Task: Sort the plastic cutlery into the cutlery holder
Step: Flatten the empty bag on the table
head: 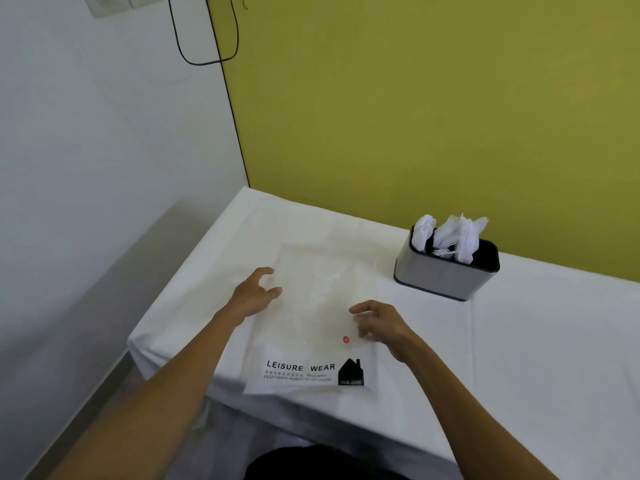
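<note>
Our left hand (pixel 254 295) reaches out over the left edge of a clear plastic bag (pixel 311 306), fingers spread loosely and curled a little, with nothing held in it. Our right hand (pixel 379 322) sits over the bag's right side, fingers half bent and likewise empty; whether either hand actually touches the plastic, we cannot tell, as the picture is somewhat blurred there. The bag lies flat on the table (pixel 536 358), which is covered in a white cloth, and it carries black lettering that reads "LEISURE WEAR", a small black house mark and a little red dot near our right hand. Farther back and to the right, well apart from both hands, stands the cutlery holder (pixel 446 273), a grey oblong container with a dark inside. White plastic cutlery (pixel 457 233) stands upright in it, grouped in separate bunches. Behind the table rise a yellow-green wall (pixel 433 98) and, to the left, a white one.
</note>
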